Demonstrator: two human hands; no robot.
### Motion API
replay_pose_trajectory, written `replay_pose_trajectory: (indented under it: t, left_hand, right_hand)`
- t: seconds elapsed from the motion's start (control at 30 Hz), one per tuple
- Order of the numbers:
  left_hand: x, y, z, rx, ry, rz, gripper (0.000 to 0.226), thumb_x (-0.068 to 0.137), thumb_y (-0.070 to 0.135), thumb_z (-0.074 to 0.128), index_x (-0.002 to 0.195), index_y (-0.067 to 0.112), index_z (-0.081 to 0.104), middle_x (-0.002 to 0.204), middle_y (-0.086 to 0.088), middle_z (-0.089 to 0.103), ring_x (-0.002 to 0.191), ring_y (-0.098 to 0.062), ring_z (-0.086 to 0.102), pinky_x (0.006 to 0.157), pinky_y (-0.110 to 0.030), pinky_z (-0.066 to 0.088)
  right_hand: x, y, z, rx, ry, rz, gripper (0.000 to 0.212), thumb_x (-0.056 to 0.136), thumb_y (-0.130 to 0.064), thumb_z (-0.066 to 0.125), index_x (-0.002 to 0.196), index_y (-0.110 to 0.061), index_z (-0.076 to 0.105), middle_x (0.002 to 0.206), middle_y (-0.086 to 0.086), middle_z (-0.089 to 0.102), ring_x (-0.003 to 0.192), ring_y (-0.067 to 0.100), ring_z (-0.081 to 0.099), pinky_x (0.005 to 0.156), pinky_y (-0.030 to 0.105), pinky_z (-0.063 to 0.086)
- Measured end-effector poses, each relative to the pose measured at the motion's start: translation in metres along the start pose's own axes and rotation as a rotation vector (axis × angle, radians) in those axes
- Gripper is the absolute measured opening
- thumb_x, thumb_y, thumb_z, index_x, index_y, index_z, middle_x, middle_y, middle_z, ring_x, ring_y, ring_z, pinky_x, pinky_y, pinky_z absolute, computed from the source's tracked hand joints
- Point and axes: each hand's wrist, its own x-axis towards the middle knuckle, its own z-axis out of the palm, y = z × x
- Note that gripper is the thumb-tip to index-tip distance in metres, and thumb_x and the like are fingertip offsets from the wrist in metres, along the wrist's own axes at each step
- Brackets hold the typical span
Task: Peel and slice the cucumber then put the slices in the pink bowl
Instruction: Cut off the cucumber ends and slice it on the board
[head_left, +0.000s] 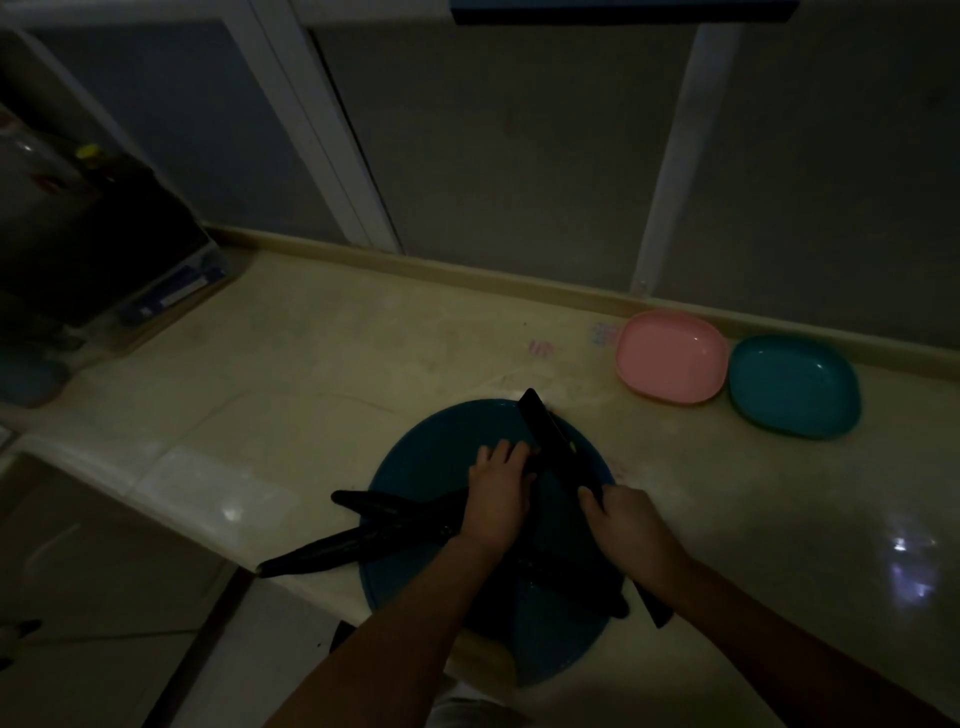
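The view is very dark. A round blue board (426, 467) lies at the counter's front edge. My left hand (497, 496) rests curled on a dark cucumber (447, 506) on the board. My right hand (631, 532) grips the handle of a knife whose dark blade (553, 436) points away from me, just right of my left fingers. A second cucumber (343, 551) sticks out over the counter edge at the left. Another dark length (582, 584) lies across the board beneath my wrists. The pink bowl (672, 356) sits empty at the back right.
A teal bowl (792, 384) stands right beside the pink one, against the raised back ledge (467, 273). Dark containers and a box (104, 260) crowd the counter's far left. The counter drops off to the floor at the lower left.
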Motion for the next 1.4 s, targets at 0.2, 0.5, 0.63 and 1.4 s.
replay_pose_trajectory:
  t: [0.2, 0.5, 0.63, 1.4]
  left_hand:
    - [0.0, 0.0, 0.001, 0.006, -0.001, 0.002, 0.028, 0.095, 0.017, 0.046, 0.123, 0.016, 0.051, 0.117, -0.007, 0.052, 0.106, -0.025, 0.042, 0.084, -0.034, 0.034]
    - [0.001, -0.002, 0.002, 0.001, 0.003, 0.01, 0.029, 0.096, 0.017, 0.046, 0.124, 0.016, 0.052, 0.117, -0.007, 0.053, 0.105, -0.025, 0.042, 0.083, -0.034, 0.035]
    - [0.001, -0.001, 0.001, -0.006, 0.016, 0.012, 0.028, 0.095, 0.017, 0.047, 0.123, 0.014, 0.053, 0.116, -0.008, 0.053, 0.104, -0.025, 0.043, 0.082, -0.034, 0.035]
    - [0.0, -0.002, 0.002, -0.02, 0.024, -0.003, 0.022, 0.095, 0.017, 0.048, 0.116, 0.014, 0.054, 0.114, -0.007, 0.054, 0.102, -0.023, 0.042, 0.078, -0.031, 0.033]
  right_hand:
    - [0.0, -0.003, 0.0, -0.026, -0.019, 0.006, 0.045, 0.1, -0.028, 0.037, 0.058, -0.014, 0.037, 0.057, 0.0, 0.042, 0.049, 0.008, 0.039, 0.043, 0.02, 0.027]
    - [0.007, -0.008, 0.011, -0.005, -0.021, 0.02, 0.045, 0.101, -0.027, 0.036, 0.057, -0.014, 0.037, 0.055, 0.0, 0.041, 0.046, 0.008, 0.036, 0.041, 0.018, 0.025]
    - [0.008, -0.01, 0.015, -0.032, -0.011, 0.005, 0.046, 0.101, -0.026, 0.035, 0.057, -0.016, 0.035, 0.055, -0.001, 0.04, 0.045, 0.007, 0.035, 0.039, 0.018, 0.022]
    - [-0.003, -0.007, 0.009, 0.008, 0.019, 0.005, 0.046, 0.101, -0.026, 0.037, 0.056, -0.015, 0.036, 0.053, -0.001, 0.04, 0.045, 0.007, 0.036, 0.041, 0.018, 0.025]
